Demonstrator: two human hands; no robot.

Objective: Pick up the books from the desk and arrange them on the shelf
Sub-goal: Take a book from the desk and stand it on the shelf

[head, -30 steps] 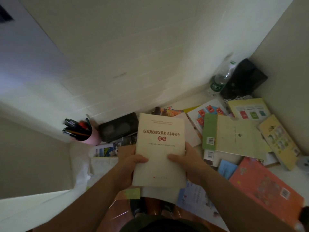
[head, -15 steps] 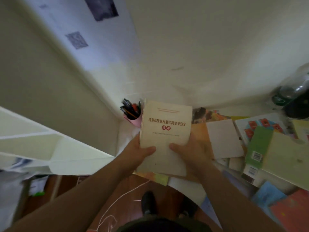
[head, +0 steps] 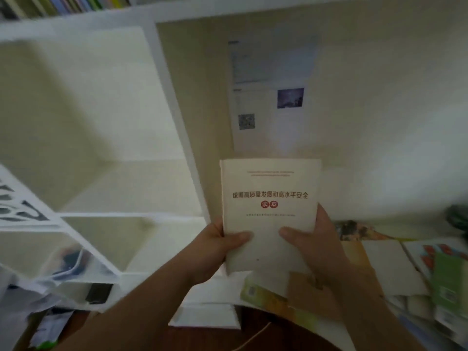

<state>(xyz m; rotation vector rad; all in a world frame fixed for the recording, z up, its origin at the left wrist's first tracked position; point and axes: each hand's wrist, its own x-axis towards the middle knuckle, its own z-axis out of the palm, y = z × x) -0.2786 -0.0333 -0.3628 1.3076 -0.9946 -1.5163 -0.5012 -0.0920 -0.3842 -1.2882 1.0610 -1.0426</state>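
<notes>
Midway through transfer: cream paperback book with red title (head: 269, 214) held upright at frame centre, left hand (head: 215, 245) and right hand (head: 310, 243) fingers clamped on its lower edges. Next: insertion into white cubby shelf (head: 162, 97), upper left.

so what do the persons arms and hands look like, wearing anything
Both forearms are bare up to the bottom edge of the picture, with no sleeves showing. The left hand and right hand are bare too: no gloves, rings, watch or wristband can be seen. The picture is slightly blurred.
</notes>
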